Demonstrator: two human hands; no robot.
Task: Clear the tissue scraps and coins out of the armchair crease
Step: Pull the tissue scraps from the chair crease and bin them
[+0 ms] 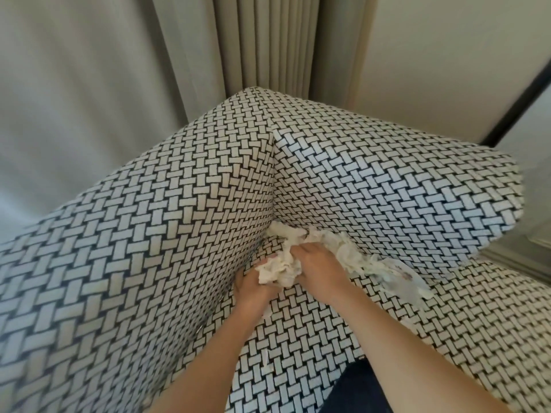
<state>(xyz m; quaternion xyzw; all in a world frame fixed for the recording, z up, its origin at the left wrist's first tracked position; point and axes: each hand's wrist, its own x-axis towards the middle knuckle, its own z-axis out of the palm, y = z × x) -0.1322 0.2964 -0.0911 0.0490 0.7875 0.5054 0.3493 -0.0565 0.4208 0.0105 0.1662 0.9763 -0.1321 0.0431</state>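
Note:
An armchair (155, 234) in a black-and-white woven pattern fills the view. White tissue scraps (369, 263) lie along the crease between the seat and the back, from the corner out to the right. My left hand (250, 286) grips a crumpled wad of tissue (278, 271) close to the left armrest. My right hand (320, 265) lies on the tissue pile beside it, with its fingers curled into the paper. A thin tissue shred (265, 357) lies on the seat below my left forearm. No coin shows.
Beige curtains (262, 43) hang behind the chair, with a pale wall (441, 55) to their right. A dark-framed glass panel (518, 99) stands at the far right. Dark blue fabric (357, 391) shows at the seat's front edge.

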